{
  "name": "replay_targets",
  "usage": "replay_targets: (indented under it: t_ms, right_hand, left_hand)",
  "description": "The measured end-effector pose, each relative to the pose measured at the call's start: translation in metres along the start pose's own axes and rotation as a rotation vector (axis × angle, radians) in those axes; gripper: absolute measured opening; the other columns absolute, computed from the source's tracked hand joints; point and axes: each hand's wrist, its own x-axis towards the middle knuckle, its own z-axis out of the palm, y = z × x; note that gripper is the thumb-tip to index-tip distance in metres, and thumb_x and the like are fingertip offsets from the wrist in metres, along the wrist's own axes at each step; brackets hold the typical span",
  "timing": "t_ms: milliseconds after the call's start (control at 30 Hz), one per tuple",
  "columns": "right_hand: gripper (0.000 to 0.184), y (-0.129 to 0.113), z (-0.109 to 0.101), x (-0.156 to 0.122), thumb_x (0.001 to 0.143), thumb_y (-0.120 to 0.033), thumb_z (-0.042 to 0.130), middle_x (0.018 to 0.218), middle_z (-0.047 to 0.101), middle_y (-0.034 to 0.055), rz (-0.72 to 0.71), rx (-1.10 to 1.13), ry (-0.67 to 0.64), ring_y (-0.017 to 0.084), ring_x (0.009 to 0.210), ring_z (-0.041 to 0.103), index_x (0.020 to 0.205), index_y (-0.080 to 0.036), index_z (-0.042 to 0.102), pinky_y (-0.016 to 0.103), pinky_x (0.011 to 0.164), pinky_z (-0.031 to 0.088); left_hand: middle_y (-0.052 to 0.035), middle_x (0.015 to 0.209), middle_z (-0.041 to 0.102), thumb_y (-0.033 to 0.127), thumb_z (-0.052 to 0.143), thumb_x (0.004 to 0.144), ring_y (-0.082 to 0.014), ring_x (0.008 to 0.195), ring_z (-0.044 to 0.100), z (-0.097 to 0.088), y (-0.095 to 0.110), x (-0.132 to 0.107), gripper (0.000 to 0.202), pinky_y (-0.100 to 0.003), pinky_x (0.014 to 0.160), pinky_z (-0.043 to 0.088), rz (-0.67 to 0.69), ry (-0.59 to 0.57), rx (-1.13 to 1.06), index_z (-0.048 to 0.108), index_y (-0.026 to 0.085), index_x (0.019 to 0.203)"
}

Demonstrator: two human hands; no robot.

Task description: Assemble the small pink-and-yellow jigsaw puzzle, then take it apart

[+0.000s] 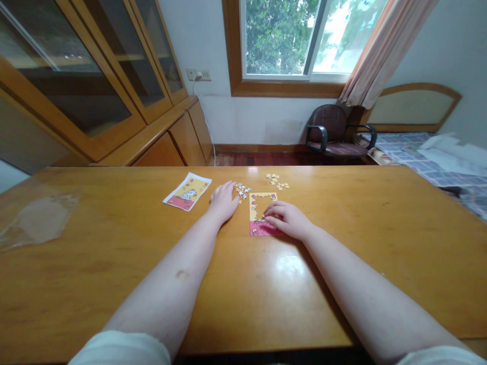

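Observation:
A partly assembled jigsaw puzzle (259, 229), yellow above and pink below, lies on the wooden table with a gap in its middle. Over its right side is my right hand (287, 218), fingers bent and pressed together at the gap's lower edge; whatever they hold is too small to make out. My left hand (223, 199) rests on the table, fingers stretched out, beside a small pile of whitish puzzle pieces (242, 190). Behind the puzzle lies a group of yellow puzzle pieces (277, 180). Left of my left hand is a picture sheet (189, 191) showing a white animal on yellow and pink.
A clear plastic bag (40, 218) lies at the left of the table (236, 299). Beyond the table's far edge stand a glass-door cabinet (125, 101) on the left and an office chair (335, 132) on the right. A bed (403, 142) is at the far right.

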Motion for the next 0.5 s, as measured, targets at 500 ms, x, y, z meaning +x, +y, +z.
replay_targets:
  t_ms: [500]
  right_hand:
    - [0.019,0.0039,0.0024,0.0007,0.090,-0.031,0.057,0.089,0.067,0.0072,0.003,0.030,0.029,0.018,0.084,0.062,0.087,-0.018,0.070,0.033,0.081,0.049]
  left_hand:
    - [-0.0056,0.154,0.032,0.040,0.047,0.088,-0.0314,0.141,0.026,0.0001,0.0065,-0.0056,0.053,-0.054,0.114,0.019,0.039,-0.145,0.158,0.044,0.032,0.140]
